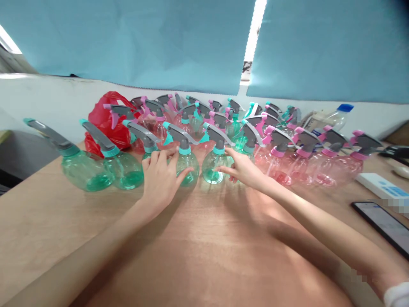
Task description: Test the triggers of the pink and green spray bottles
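Green spray bottles with grey and teal trigger heads stand upright in the front row. My left hand [161, 177] grips one green spray bottle [191, 160] from its left side, thumb across the front and fingers bent at its neck. That hand also partly covers another green bottle [150, 147] behind it. To the right, my right hand [241, 168] is closed on a second green spray bottle [211, 164], thumb on its front. A small gap separates the two held bottles. Two more green bottles [128, 170] stand left of my left hand.
Pink spray bottles [341, 168] continue the front row rightward, with several more rows behind. A red plastic bag [110, 115] sits back left. A blue-capped bottle [340, 115], a white box [383, 185] and a phone [383, 224] lie right on the wooden table [198, 247].
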{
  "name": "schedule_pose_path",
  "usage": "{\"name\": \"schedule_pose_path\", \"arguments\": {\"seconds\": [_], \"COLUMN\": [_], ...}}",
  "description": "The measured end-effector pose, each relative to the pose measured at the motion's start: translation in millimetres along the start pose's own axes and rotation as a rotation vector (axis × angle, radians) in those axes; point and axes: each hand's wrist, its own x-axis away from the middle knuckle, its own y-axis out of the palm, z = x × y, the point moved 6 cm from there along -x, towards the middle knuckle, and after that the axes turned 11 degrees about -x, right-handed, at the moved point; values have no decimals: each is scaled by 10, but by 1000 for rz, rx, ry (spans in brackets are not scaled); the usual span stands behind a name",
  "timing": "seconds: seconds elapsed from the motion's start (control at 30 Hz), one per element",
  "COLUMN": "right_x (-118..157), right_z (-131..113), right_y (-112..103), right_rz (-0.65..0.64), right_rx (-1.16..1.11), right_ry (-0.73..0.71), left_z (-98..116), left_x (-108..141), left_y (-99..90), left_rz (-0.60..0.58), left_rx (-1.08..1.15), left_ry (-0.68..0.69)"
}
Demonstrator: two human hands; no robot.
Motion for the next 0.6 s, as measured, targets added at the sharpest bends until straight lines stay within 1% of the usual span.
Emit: {"name": "schedule_pose_path", "arguments": {"seconds": [0.1,0.23,0.33,0.4,0.5,0.53,0.6], "right_x": [22,30,29,38,83,109,181], "right_z": [-5,-2,-5,-9,-14,-16,-27], "right_y": [15,34,39,35,23,16,-3], "right_rz": [-14,-13,2,14,25,24,20], "right_rx": [-19,-23,-7,8,29,40,65], "right_ry": [-6,-18,-33,-45,-60,-66,-78], "left_z": [14,30,34,32,55,80,171], "left_x": [-7,-28,-13,39,190,253,376], "left_y": [16,28,-4,-64,-198,-235,-275], "left_rz": [1,1,-1,10,51,61,61], "left_rx": [-38,-33,-25,-29,7,50,204], "left_ry": [0,-6,-20,-38,-44,-31,35]}}
